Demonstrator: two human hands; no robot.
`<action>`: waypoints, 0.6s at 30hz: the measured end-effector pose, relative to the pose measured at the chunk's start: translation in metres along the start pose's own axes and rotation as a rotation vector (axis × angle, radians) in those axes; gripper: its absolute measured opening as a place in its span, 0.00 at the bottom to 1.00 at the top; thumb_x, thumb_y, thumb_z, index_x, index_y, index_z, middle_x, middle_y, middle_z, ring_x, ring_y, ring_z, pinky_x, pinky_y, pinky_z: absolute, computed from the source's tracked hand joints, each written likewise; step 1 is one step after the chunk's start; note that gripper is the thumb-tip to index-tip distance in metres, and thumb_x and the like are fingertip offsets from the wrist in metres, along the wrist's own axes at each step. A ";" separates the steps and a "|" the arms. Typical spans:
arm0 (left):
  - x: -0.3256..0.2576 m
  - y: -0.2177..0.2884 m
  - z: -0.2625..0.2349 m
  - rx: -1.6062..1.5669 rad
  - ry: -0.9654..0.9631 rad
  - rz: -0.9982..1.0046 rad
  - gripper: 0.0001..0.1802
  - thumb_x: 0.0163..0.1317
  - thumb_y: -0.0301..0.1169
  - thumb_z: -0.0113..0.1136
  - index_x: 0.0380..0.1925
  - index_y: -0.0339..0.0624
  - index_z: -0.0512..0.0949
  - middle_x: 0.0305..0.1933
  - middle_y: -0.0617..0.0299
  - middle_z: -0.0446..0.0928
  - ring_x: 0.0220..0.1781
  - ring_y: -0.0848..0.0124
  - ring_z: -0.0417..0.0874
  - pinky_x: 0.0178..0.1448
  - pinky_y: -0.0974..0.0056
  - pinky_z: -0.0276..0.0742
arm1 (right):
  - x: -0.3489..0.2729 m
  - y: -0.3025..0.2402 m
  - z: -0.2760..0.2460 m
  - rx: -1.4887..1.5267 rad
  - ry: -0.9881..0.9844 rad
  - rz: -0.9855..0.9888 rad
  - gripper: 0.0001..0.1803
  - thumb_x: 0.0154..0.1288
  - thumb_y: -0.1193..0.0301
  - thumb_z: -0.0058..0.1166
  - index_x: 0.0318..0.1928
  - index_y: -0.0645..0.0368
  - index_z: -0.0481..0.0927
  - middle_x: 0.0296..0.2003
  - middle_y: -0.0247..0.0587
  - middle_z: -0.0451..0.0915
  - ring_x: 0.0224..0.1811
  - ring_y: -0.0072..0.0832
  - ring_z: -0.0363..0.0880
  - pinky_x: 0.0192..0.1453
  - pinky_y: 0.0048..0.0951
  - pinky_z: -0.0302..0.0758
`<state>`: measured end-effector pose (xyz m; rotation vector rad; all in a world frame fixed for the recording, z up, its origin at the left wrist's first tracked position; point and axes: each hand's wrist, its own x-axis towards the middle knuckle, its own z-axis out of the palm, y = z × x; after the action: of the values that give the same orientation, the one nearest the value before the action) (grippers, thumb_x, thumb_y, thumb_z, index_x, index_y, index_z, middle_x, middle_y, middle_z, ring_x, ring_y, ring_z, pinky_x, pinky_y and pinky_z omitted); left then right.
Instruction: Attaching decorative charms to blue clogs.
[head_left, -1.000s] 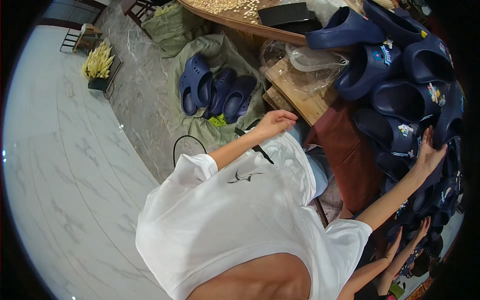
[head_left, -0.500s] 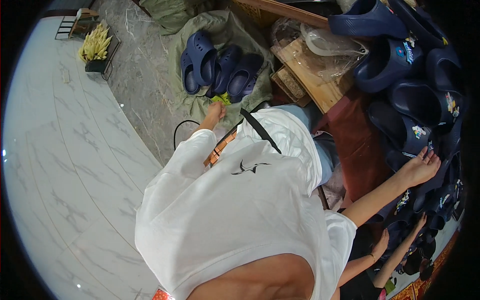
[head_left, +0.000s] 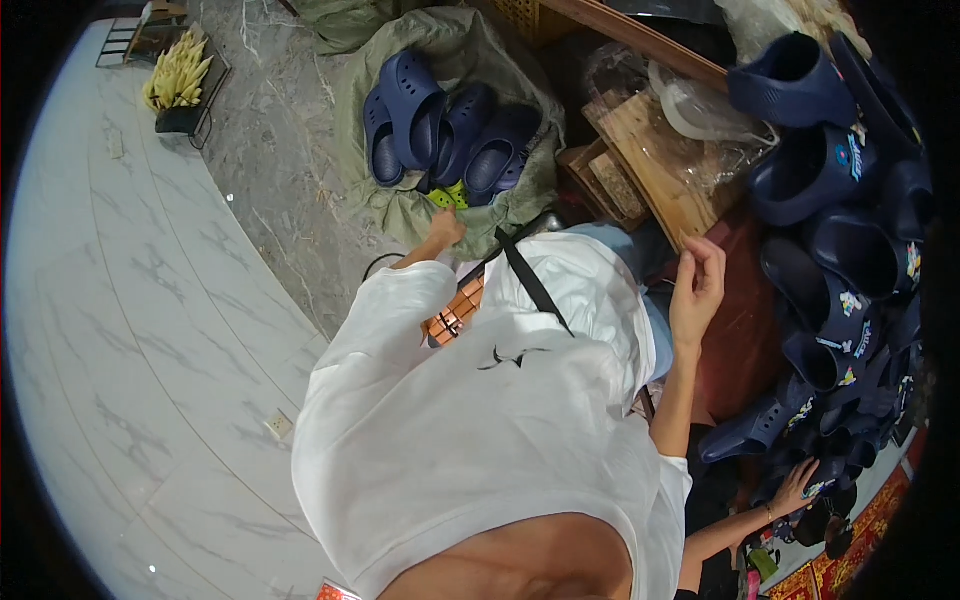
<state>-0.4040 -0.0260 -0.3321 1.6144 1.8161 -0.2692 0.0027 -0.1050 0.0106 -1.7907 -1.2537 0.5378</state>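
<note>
My left hand [head_left: 444,229] is closed at the near rim of a grey-green woven sack [head_left: 395,222], its fingers partly hidden against the fabric. Inside the sack lie several navy-blue clogs [head_left: 412,110], with a lime-green clog [head_left: 450,195] close to my fingertips. My right hand [head_left: 697,290] is raised in front of a wooden board, fingers loosely bent and apart from the thumb. Nothing shows in it. To its right, a large heap of navy clogs [head_left: 800,180] carries small coloured charms on the straps.
A wooden board [head_left: 650,150] with clear plastic [head_left: 715,110] on it lies beyond my right hand. Another person's hand [head_left: 795,490] touches the lower part of the clog heap. Yellow fruit-like pieces [head_left: 180,75] fill a dark container at the far left.
My right hand has moved left, away from the clog heap, to the wooden board. My left hand stays at the sack's rim. The other person's hands have shifted at the heap.
</note>
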 end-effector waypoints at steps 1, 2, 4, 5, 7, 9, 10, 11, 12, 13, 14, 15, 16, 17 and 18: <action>0.004 0.001 0.000 0.148 -0.072 0.038 0.38 0.49 0.34 0.63 0.62 0.40 0.65 0.60 0.44 0.70 0.64 0.47 0.68 0.64 0.51 0.69 | -0.004 0.001 0.001 -0.027 0.004 0.015 0.07 0.68 0.81 0.47 0.44 0.66 0.77 0.45 0.38 0.73 0.48 0.24 0.72 0.55 0.21 0.68; 0.010 0.001 -0.001 0.146 -0.077 0.039 0.38 0.49 0.34 0.63 0.62 0.40 0.65 0.60 0.44 0.70 0.64 0.47 0.68 0.64 0.51 0.69 | -0.007 0.001 0.004 -0.031 0.004 0.018 0.07 0.68 0.81 0.47 0.44 0.66 0.77 0.45 0.38 0.73 0.48 0.24 0.72 0.55 0.21 0.68; 0.022 0.003 -0.003 0.313 -0.256 0.016 0.46 0.47 0.37 0.68 0.67 0.43 0.58 0.70 0.49 0.58 0.71 0.50 0.59 0.65 0.49 0.67 | -0.011 0.001 0.010 0.038 0.058 0.169 0.08 0.68 0.81 0.46 0.44 0.66 0.77 0.45 0.37 0.73 0.47 0.22 0.72 0.53 0.21 0.69; 0.026 0.004 -0.003 0.311 -0.265 0.024 0.46 0.47 0.37 0.68 0.67 0.43 0.58 0.70 0.49 0.58 0.71 0.50 0.59 0.65 0.49 0.67 | -0.016 0.006 0.013 0.024 0.055 0.158 0.08 0.68 0.81 0.46 0.44 0.65 0.77 0.44 0.36 0.73 0.45 0.20 0.71 0.51 0.20 0.69; 0.030 -0.005 0.000 0.509 -0.271 0.072 0.50 0.44 0.41 0.72 0.67 0.45 0.57 0.72 0.53 0.55 0.72 0.51 0.58 0.68 0.45 0.62 | -0.023 0.002 0.022 0.011 0.044 0.199 0.08 0.67 0.82 0.45 0.43 0.65 0.78 0.44 0.38 0.74 0.46 0.23 0.73 0.51 0.21 0.69; 0.036 -0.020 0.009 0.539 -0.244 0.109 0.53 0.41 0.42 0.74 0.68 0.45 0.56 0.72 0.54 0.56 0.72 0.52 0.57 0.70 0.44 0.58 | -0.031 0.003 0.029 0.002 0.020 0.245 0.08 0.65 0.83 0.45 0.41 0.65 0.78 0.43 0.41 0.75 0.47 0.27 0.74 0.52 0.23 0.70; 0.039 -0.033 0.016 0.572 -0.208 0.138 0.56 0.38 0.43 0.76 0.68 0.46 0.56 0.72 0.55 0.56 0.72 0.53 0.56 0.71 0.42 0.55 | -0.032 0.002 0.034 -0.004 0.013 0.245 0.08 0.65 0.83 0.45 0.41 0.65 0.78 0.43 0.41 0.75 0.47 0.27 0.74 0.52 0.23 0.70; 0.043 -0.042 0.021 0.565 -0.217 0.140 0.56 0.38 0.43 0.76 0.68 0.46 0.56 0.72 0.55 0.56 0.72 0.53 0.56 0.71 0.42 0.55 | -0.033 0.000 0.039 -0.005 0.001 0.263 0.08 0.65 0.82 0.45 0.41 0.65 0.78 0.43 0.41 0.75 0.47 0.27 0.74 0.52 0.24 0.70; 0.046 -0.053 0.024 0.629 -0.131 0.270 0.48 0.41 0.42 0.71 0.65 0.47 0.62 0.69 0.54 0.61 0.70 0.55 0.60 0.71 0.41 0.52 | -0.032 0.000 0.044 -0.006 -0.012 0.280 0.08 0.66 0.82 0.46 0.41 0.65 0.78 0.43 0.41 0.75 0.47 0.28 0.74 0.53 0.24 0.69; 0.044 -0.065 0.031 0.687 -0.050 0.398 0.40 0.45 0.42 0.67 0.61 0.48 0.68 0.66 0.52 0.66 0.69 0.56 0.65 0.71 0.40 0.50 | -0.033 0.002 0.047 -0.023 -0.040 0.254 0.07 0.66 0.81 0.46 0.41 0.65 0.78 0.43 0.41 0.75 0.46 0.28 0.73 0.53 0.25 0.69; 0.048 -0.066 0.028 0.685 -0.059 0.407 0.40 0.45 0.42 0.67 0.61 0.48 0.68 0.66 0.52 0.66 0.69 0.56 0.65 0.71 0.40 0.50 | -0.035 0.001 0.048 -0.032 -0.037 0.263 0.07 0.66 0.81 0.46 0.41 0.65 0.78 0.43 0.41 0.75 0.46 0.28 0.73 0.53 0.25 0.69; 0.056 -0.066 0.024 0.724 -0.317 0.385 0.32 0.44 0.41 0.67 0.52 0.47 0.75 0.57 0.53 0.74 0.62 0.57 0.72 0.70 0.39 0.50 | -0.036 -0.001 0.050 -0.046 -0.043 0.259 0.07 0.66 0.81 0.47 0.41 0.64 0.78 0.43 0.41 0.75 0.46 0.29 0.73 0.53 0.25 0.69; 0.058 -0.070 0.020 0.745 -0.576 0.352 0.25 0.42 0.41 0.67 0.44 0.47 0.82 0.47 0.54 0.81 0.55 0.57 0.79 0.70 0.38 0.51 | -0.035 -0.005 0.054 -0.063 -0.060 0.248 0.07 0.66 0.81 0.47 0.41 0.64 0.78 0.42 0.41 0.75 0.46 0.29 0.73 0.54 0.26 0.69; 0.041 -0.114 0.033 0.636 -0.259 0.403 0.14 0.41 0.39 0.65 0.29 0.47 0.86 0.32 0.58 0.84 0.43 0.58 0.85 0.69 0.44 0.56 | -0.030 -0.009 0.057 -0.030 -0.090 0.254 0.07 0.66 0.81 0.47 0.40 0.64 0.78 0.42 0.41 0.75 0.46 0.29 0.73 0.53 0.26 0.69; 0.032 -0.121 0.040 0.625 -0.264 0.390 0.14 0.41 0.39 0.65 0.29 0.47 0.86 0.32 0.58 0.84 0.43 0.58 0.85 0.69 0.44 0.56 | -0.030 -0.009 0.060 -0.033 -0.107 0.251 0.07 0.66 0.81 0.47 0.40 0.64 0.78 0.42 0.41 0.75 0.46 0.29 0.73 0.53 0.26 0.69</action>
<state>-0.5038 -0.0489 -0.4151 2.1859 1.2389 -0.8862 -0.0587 -0.1068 -0.0180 -1.9836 -1.1198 0.7669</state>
